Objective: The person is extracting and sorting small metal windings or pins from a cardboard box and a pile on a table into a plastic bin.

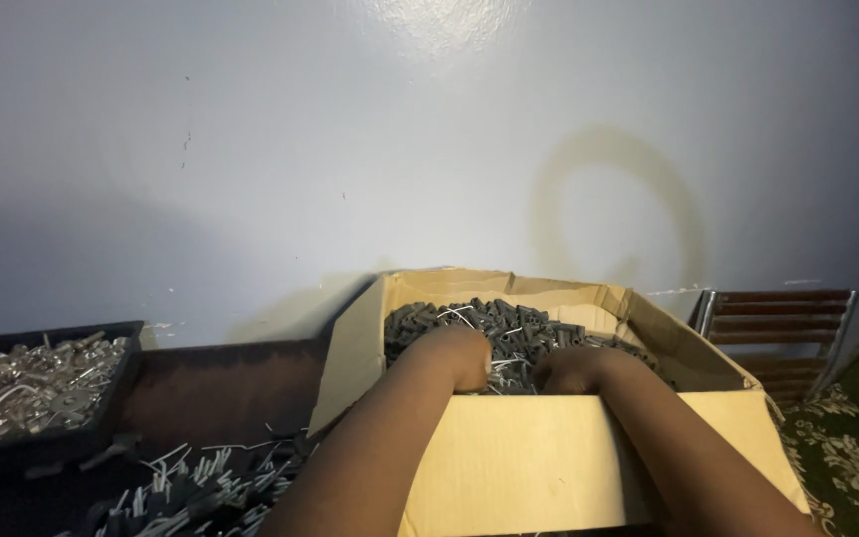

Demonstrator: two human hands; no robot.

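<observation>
Hands first: the left hand (461,356) and the right hand (571,370) both reach over the near wall of the open brown cardboard box (539,457), lower centre of the frame, and sink into its heap of small dark grey cylindrical pieces with thin silver wire legs (489,320). The left hand's knuckles are bent and its fingers are buried in the heap; the right hand's fingers are hidden behind the box wall. Whether either hand is closed on a bunch or merely spread among the pieces cannot be told.

The heap fills the box from centre to its far flaps, just below the pale blue-grey wall. More of the same grey pieces lie in a loose pile (201,487) at lower left, just beside the box. Further left sits a black plastic tray (101,428) of shiny metal parts, and a metal-framed chair with wooden slats (777,323) stands at right.

Gathering here would go best, I judge, with fingers curled under a modest bunch rather than raked through it, since the wire legs look likely to tangle and bend. Lifting the bunch clear of the box edge should keep pieces from catching on the cardboard.
</observation>
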